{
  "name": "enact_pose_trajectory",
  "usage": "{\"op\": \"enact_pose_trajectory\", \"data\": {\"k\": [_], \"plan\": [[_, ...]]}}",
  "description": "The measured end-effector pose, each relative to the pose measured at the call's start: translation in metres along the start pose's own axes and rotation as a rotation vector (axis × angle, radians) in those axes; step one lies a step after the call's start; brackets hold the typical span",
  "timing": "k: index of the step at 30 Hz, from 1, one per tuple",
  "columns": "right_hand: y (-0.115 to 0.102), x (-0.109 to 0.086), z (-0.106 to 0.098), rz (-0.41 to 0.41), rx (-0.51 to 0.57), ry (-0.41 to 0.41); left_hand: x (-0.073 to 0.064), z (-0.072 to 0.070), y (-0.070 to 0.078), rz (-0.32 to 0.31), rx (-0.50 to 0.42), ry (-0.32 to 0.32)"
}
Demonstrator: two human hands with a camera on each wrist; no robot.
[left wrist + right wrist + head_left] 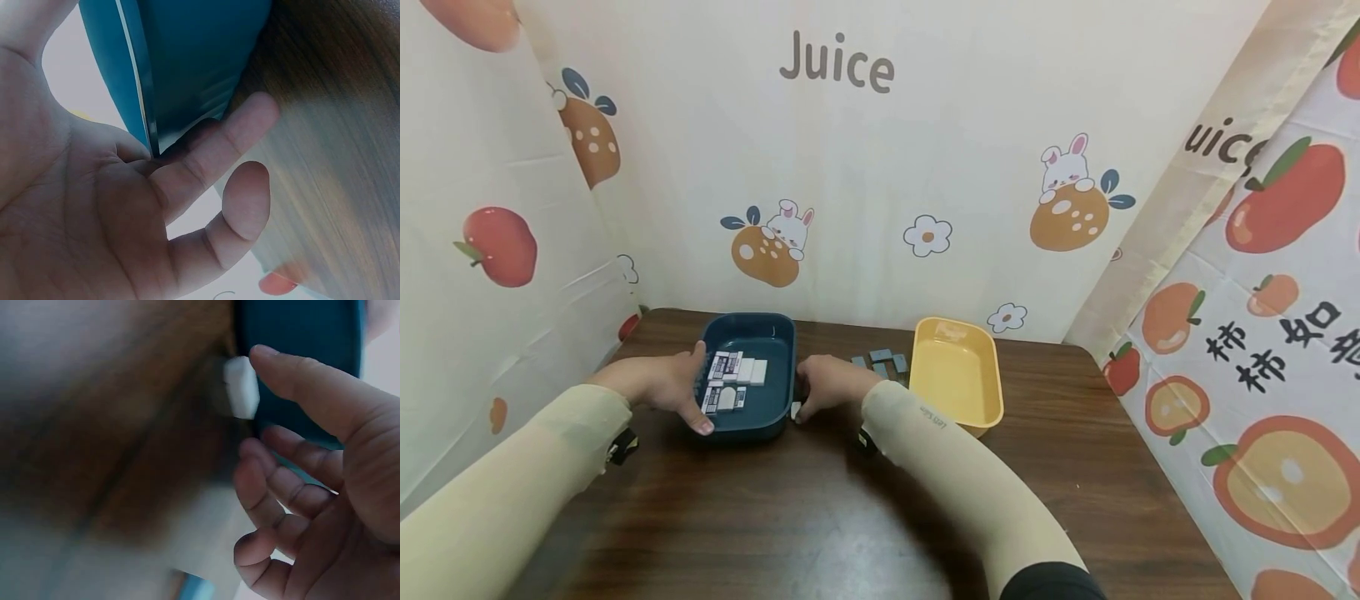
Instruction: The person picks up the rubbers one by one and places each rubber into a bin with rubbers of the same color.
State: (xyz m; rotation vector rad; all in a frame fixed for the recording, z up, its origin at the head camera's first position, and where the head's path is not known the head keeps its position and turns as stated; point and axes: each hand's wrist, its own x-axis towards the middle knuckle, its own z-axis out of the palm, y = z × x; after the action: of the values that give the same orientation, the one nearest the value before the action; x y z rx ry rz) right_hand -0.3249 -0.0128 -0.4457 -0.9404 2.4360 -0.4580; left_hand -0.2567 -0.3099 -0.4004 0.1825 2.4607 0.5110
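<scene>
A dark blue bin [773, 417] stands at the left of the table. It holds several white pieces [730, 367], some with dark printed marks, grouped toward its left side. My left hand [673, 383] lies at the bin's left side, thumb reaching over the front left corner of the rim. The left wrist view shows loose fingers [215, 150] beside the bin's wall [200, 50]. By the bin's right wall is my right hand [831, 387], its fingers relaxed. A small white block [242, 387] sits close to the right thumb's tip, beside the bin.
Several grey-blue pieces [881, 355] lie on the wooden table [790, 517], right of my right hand and partly hidden by it. A yellow bin [992, 400] stands farther right. Behind the table hangs a printed curtain [865, 167].
</scene>
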Motion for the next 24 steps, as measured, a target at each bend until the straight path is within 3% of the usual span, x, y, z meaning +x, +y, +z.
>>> {"op": "enact_pose_trajectory", "data": {"k": [12, 24], "plan": [[0.006, 0.003, 0.020, -0.011, 0.038, 0.062, 0.002, 0.000, 0.000, 0.004, -0.007, -0.001], [0.009, -0.002, 0.003, 0.021, 0.064, 0.077, 0.000, 0.000, 0.001, 0.003, -0.030, -0.012]]}}
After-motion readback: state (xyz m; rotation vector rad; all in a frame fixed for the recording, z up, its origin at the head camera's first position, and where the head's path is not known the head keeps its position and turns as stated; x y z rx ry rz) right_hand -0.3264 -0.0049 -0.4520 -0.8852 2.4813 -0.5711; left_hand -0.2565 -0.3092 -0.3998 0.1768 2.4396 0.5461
